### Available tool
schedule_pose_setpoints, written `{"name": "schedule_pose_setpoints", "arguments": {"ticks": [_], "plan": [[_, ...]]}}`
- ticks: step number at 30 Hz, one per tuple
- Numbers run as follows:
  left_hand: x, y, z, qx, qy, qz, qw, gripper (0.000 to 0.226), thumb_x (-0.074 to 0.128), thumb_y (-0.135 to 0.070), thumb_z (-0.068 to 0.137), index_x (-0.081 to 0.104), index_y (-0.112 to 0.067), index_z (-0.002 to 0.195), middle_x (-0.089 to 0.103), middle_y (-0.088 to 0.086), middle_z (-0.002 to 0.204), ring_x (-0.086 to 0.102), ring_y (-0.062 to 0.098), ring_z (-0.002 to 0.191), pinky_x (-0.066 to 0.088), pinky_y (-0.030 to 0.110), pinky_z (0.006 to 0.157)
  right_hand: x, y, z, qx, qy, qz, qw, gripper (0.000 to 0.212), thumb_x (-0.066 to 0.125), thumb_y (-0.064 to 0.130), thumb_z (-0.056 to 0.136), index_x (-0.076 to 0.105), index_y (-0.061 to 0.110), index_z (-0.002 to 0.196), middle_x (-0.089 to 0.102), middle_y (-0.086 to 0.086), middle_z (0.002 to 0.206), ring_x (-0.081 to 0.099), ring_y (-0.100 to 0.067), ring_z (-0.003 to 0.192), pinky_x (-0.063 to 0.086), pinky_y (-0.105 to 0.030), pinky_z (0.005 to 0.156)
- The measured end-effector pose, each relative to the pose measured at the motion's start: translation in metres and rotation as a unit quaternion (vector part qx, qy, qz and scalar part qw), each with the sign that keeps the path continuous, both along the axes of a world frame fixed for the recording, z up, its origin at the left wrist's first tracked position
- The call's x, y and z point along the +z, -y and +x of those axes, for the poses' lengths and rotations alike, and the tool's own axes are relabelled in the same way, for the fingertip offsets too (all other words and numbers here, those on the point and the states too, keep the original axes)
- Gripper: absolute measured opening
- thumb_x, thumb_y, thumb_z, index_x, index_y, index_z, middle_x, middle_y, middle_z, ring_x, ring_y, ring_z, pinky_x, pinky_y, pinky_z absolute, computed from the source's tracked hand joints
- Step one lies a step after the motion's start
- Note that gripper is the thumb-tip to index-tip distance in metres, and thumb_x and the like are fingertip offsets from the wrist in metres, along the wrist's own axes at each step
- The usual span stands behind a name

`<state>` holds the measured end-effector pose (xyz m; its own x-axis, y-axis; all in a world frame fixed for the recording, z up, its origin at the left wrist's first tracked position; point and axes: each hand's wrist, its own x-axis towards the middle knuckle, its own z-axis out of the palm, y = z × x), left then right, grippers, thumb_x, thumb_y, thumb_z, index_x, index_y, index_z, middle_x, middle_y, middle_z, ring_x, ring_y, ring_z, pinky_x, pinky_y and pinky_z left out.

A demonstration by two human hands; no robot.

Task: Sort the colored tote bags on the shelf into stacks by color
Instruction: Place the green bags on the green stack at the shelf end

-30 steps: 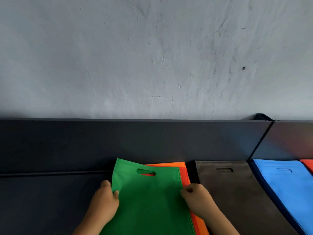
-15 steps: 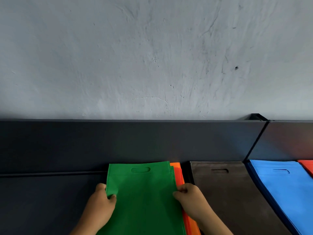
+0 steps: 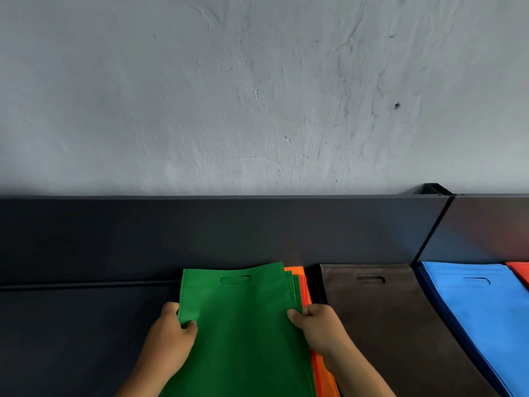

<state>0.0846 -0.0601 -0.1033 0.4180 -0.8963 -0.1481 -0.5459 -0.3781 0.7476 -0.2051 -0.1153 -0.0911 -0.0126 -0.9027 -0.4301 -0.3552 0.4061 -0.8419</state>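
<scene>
green tote bags [image 3: 243,325] pinched by left hand [image 3: 169,336], right hand [image 3: 320,329]

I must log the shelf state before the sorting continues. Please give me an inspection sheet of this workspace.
Surface: dark shelf, bare at left.
Job's things: green bags lying on orange bags; beside them a brown stack, a blue stack, a red bag at the right edge.
Clutter: nothing seen.
Grippers: left hand pinches the green bags' left edge; right hand grips their right edge.
Cables: nothing seen.
Surroundings: grey plaster wall, dark back panel.
</scene>
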Motion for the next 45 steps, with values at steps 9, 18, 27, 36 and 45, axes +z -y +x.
{"name": "schedule_pose_setpoints", "arguments": {"ticks": [9, 18, 27, 36, 45], "plan": [[0.006, -0.005, 0.001, 0.005, 0.014, -0.018, 1.0, 0.026, 0.06, -0.014, 0.102, 0.049, -0.026, 0.122, 0.067, -0.007, 0.1, 0.07, 0.019, 0.07, 0.056, 0.036, 0.056, 0.01, -0.002, 0.004, 0.005, 0.09, 0.005, 0.996, 0.025, 0.071, 0.032, 0.102, 0.072, 0.007, 0.104, 0.082, -0.004, 0.098, 0.08, -0.022, 0.09, 0.064, -0.038, 0.081], [0.021, -0.002, 0.002, -0.019, -0.01, -0.033, 0.999, 0.027, 0.062, -0.012, 0.1, 0.056, -0.026, 0.123, 0.071, -0.007, 0.096, 0.071, 0.021, 0.069, 0.052, 0.029, 0.05, 0.008, 0.005, 0.019, 0.003, 0.15, 0.022, 0.988, 0.022, 0.066, 0.008, 0.1, 0.069, 0.012, 0.121, 0.083, -0.005, 0.104, 0.081, -0.026, 0.093, 0.066, -0.048, 0.086], [0.023, 0.004, 0.0, -0.063, -0.067, 0.009, 0.996, 0.066, 0.067, -0.032, 0.099, 0.035, -0.02, 0.156, 0.062, -0.013, 0.124, 0.064, 0.004, 0.104, 0.049, 0.022, 0.077, 0.015, 0.005, 0.023, 0.021, 0.24, 0.007, 0.971, 0.034, 0.059, -0.002, 0.102, 0.068, 0.015, 0.13, 0.08, -0.012, 0.116, 0.078, -0.034, 0.106, 0.062, -0.054, 0.095], [0.041, 0.018, 0.0, -0.042, -0.185, -0.01, 0.982, 0.029, 0.063, -0.054, 0.096, 0.069, -0.034, 0.116, 0.075, -0.013, 0.106, 0.07, 0.009, 0.103, 0.054, 0.031, 0.079, 0.036, 0.013, 0.002, 0.04, 0.334, 0.025, 0.942, 0.034, 0.062, 0.002, 0.1, 0.065, 0.01, 0.134, 0.073, -0.024, 0.128, 0.071, -0.047, 0.117, 0.055, -0.063, 0.103], [0.037, 0.023, -0.011, -0.12, -0.144, -0.022, 0.982, 0.015, 0.057, -0.028, 0.104, 0.06, -0.039, 0.113, 0.071, -0.013, 0.111, 0.069, 0.011, 0.102, 0.056, 0.031, 0.084, 0.027, 0.014, 0.005, 0.007, -0.031, -0.067, 0.997, 0.017, 0.065, 0.014, 0.098, 0.067, 0.016, 0.114, 0.079, -0.001, 0.107, 0.078, -0.021, 0.093, 0.065, -0.047, 0.089]]}}
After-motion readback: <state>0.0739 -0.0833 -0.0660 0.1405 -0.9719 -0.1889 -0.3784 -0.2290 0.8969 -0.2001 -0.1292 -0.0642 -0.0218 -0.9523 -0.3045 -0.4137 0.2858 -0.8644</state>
